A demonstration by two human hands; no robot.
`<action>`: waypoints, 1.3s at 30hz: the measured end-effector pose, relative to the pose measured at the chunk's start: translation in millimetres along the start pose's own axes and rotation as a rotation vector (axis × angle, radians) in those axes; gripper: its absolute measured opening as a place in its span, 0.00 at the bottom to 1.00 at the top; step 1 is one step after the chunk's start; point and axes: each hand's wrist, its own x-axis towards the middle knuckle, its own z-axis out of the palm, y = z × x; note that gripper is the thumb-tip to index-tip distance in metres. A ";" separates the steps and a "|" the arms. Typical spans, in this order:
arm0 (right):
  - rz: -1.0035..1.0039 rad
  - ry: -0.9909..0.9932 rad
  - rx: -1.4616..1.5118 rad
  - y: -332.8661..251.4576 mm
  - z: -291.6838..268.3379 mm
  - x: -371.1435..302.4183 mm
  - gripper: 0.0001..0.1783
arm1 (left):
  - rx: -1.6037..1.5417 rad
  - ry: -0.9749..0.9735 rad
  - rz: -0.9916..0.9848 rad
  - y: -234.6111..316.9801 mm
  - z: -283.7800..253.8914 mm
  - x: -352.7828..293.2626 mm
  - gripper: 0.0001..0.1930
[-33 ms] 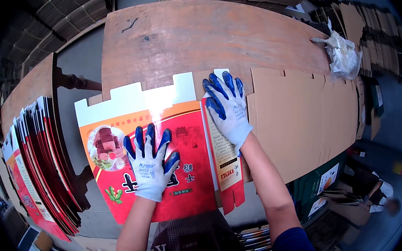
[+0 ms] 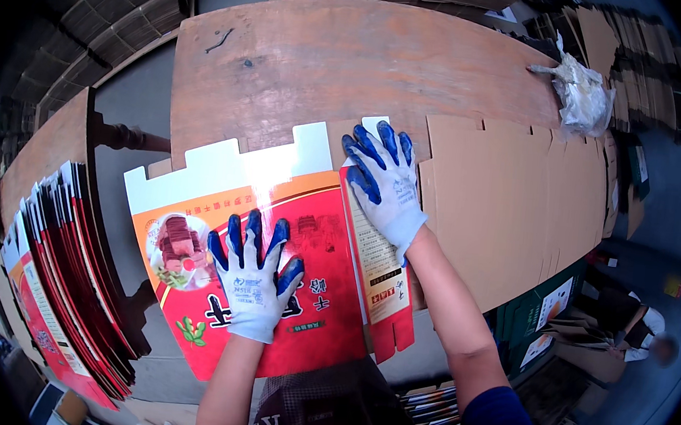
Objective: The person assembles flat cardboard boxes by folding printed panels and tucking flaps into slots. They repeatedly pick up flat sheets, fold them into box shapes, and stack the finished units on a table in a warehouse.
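A printed red and orange cardboard box sheet [image 2: 333,248] with white flaps lies flat at the table's near edge, reaching a little past it. My left hand [image 2: 252,282], in a white glove with blue-coated fingers, rests flat on the red panel, beside a food picture. Its fingers are spread. My right hand [image 2: 387,184], gloved alike, lies over the top of the sheet's narrow side panel [image 2: 379,277], fingers outstretched and apart. Neither hand grips anything. Under its palm, part of the side panel is hidden.
Plain brown cardboard sheets [image 2: 512,199] lie on the wooden table [image 2: 354,60] at right. Crumpled clear plastic [image 2: 584,96] sits at the far right corner. Red printed sheets [image 2: 75,278] stand stacked at left. Dark green boxes [image 2: 546,311] are at lower right, near another person [image 2: 646,332].
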 end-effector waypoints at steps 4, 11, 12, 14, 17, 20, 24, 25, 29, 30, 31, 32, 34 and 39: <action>-0.002 0.008 -0.044 -5.4 0.8 2.2 0.25 | -0.027 0.006 -0.009 1.2 -1.9 -0.4 0.37; 0.044 -0.009 -0.084 -12.3 2.5 0.0 0.25 | -0.020 0.011 0.018 1.7 -3.5 -0.7 0.38; 0.081 -0.007 -0.118 -18.6 6.6 -2.8 0.24 | -0.014 0.012 0.021 2.1 -3.8 -0.9 0.39; 0.164 -0.004 -0.220 -31.1 26.5 -3.6 0.25 | -0.005 0.018 0.020 2.8 -4.0 0.0 0.39; 0.243 -0.017 -0.327 -41.7 30.5 -4.1 0.26 | -0.001 0.007 0.023 3.9 -4.1 1.1 0.40; 0.261 0.017 -0.339 -48.5 26.1 -16.8 0.28 | 0.037 -0.024 -0.004 8.2 -7.1 3.7 0.40; 0.280 0.026 -0.231 -70.4 14.8 -71.1 0.30 | 0.085 -0.029 -0.012 7.3 -4.0 2.8 0.40; 0.300 0.003 -0.210 -78.5 8.0 -91.6 0.30 | 0.092 -0.026 -0.011 7.9 -3.7 2.1 0.40; 0.323 -0.054 -0.118 -107.4 0.3 -186.9 0.31 | 0.127 -0.056 -0.034 8.6 0.9 1.8 0.40; 0.257 -0.064 -0.089 -110.7 -2.6 -210.9 0.32 | 0.116 -0.019 -0.012 8.3 2.5 1.1 0.39; 0.184 -0.072 -0.060 -109.0 -7.5 -230.0 0.33 | 0.105 0.023 0.004 6.5 4.4 1.7 0.39; 0.211 -0.116 0.055 -103.1 -18.3 -246.3 0.37 | 0.099 -0.008 -0.002 6.0 3.8 1.6 0.39; 0.388 -0.056 -0.017 -84.9 -42.5 -249.6 0.43 | 0.109 -0.004 -0.012 6.4 -0.7 -0.3 0.40; 0.750 -0.591 -0.271 -40.5 -106.3 -202.4 0.63 | 0.116 0.017 0.021 4.5 1.9 1.1 0.40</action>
